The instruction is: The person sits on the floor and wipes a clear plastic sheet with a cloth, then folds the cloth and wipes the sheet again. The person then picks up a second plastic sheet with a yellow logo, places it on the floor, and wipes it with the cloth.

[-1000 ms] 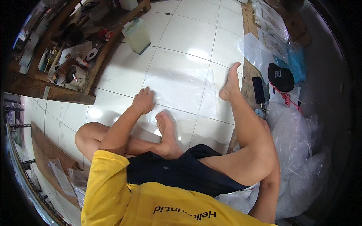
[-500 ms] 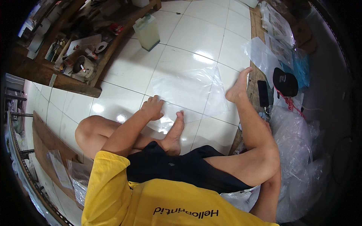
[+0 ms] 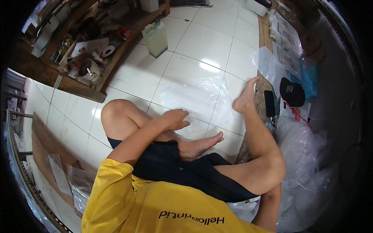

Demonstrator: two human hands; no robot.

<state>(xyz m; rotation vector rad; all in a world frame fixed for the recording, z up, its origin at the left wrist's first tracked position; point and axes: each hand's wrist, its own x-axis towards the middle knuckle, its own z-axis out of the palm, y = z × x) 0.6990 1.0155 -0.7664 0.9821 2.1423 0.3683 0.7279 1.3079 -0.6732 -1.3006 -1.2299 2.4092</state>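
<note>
Plastic sheet, clear, lies flat on the white tile floor ahead of my legs. My left hand rests on its near edge, fingers loosely curled. My right hand is hidden behind my leg; cannot tell its state.

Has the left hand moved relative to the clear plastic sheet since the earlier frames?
Yes. The left hand has come onto the near edge of the clear plastic sheet; earlier it pressed bare tile.
</note>
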